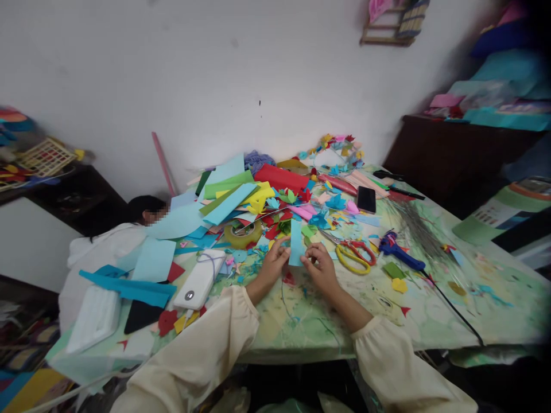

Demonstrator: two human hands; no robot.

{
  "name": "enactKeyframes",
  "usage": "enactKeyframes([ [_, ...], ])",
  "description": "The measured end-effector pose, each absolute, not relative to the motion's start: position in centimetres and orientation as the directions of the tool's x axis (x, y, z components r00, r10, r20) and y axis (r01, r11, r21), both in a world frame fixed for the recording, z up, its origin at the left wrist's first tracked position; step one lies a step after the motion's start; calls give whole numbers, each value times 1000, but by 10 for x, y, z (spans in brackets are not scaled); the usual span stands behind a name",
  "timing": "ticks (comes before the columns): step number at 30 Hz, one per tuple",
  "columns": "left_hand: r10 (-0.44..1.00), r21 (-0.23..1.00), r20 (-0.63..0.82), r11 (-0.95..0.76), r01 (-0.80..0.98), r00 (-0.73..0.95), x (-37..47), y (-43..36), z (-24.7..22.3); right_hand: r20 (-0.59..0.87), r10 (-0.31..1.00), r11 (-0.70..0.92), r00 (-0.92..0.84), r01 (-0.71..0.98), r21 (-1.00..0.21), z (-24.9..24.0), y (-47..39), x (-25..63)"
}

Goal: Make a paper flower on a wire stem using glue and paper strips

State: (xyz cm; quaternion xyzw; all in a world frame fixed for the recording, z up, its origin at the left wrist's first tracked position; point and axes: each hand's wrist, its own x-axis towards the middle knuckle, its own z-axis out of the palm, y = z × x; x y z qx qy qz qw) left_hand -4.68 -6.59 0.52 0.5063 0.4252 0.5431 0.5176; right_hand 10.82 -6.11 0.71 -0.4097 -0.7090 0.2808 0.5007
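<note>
A narrow strip of light blue paper (296, 244) stands upright between my hands, above the near middle of the table. My left hand (274, 263) pinches its left edge low down. On the other side, the fingers of my right hand (319, 265) are closed on the strip's lower right edge. Just right of my right hand lie scissors (353, 256) with yellow and red handles. A roll of tape (243, 234) sits beyond my left hand, among paper scraps and cut paper flowers.
Coloured paper sheets (232, 201) are heaped at the back left. A white power bank (200, 279) lies left, a phone (366, 199) back right. A blue glue gun (401, 252) trails a black cord near thin wires (417, 223). Another person (112, 246) is at the left edge.
</note>
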Motion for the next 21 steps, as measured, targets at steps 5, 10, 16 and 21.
enactKeyframes([
  [5, 964, 980, 182, -162, -112, 195, -46, -69, 5, 481, 864, 504, -149, 296, -812, 5, -59, 109],
  [10, 969, 986, 162, -164, -3, 187, -46, -69, 2, 438, 884, 468, -165, 336, -817, 3, -61, 109],
  [16, 953, 974, 221, -228, 8, 206, -47, -65, 2, 434, 884, 467, -170, 336, -818, 2, -62, 109],
  [21, 956, 960, 209, -240, 142, 206, -48, -64, 2, 434, 888, 459, -152, 326, -827, 4, -62, 109],
])
